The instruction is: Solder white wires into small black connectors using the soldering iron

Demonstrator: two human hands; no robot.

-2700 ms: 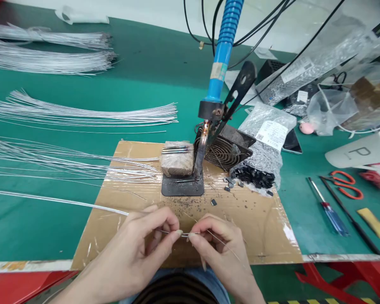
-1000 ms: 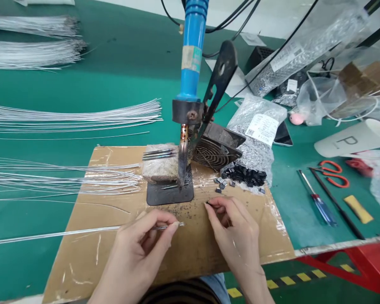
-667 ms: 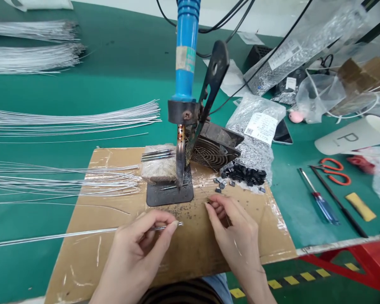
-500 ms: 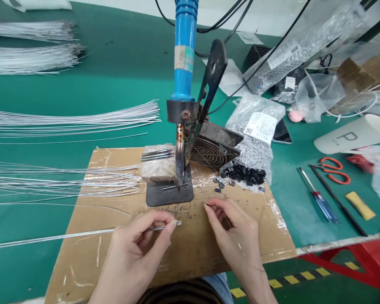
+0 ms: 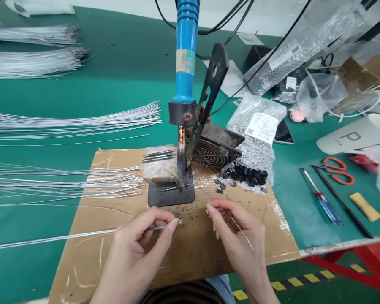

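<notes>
My left hand (image 5: pixel 142 249) pinches thin white cables (image 5: pixel 91 234) between thumb and fingers. Their stripped end (image 5: pixel 180 221) pokes out just past the fingertips, over the cardboard (image 5: pixel 190 261). Across a small gap, my right hand (image 5: pixel 239 236) is closed on a small dark piece (image 5: pixel 207 211) that shows at its fingertips. A thin silvery wire (image 5: pixel 242 232), which looks like solder, also runs through that hand. Beyond both hands stands a soldering iron (image 5: pixel 186 80) with a blue handle, clamped point-down in a black stand (image 5: pixel 194 190).
More white cables (image 5: pixel 114 185) lie at the left, with further bundles (image 5: pixel 50 63) behind. Small black pieces (image 5: pixel 245 174) spill from a plastic bag (image 5: pixel 256 114). A fan (image 5: pixel 215 152) sits behind the iron. Screwdriver (image 5: pixel 326 204), orange-handled scissors (image 5: pixel 340 171) and cup (image 5: pixel 354 135) are at right.
My right hand has turned slightly and moved a little right and down; the small piece at its fingertips now shows more plainly. My left hand has barely moved. The whole view has shifted slightly.
</notes>
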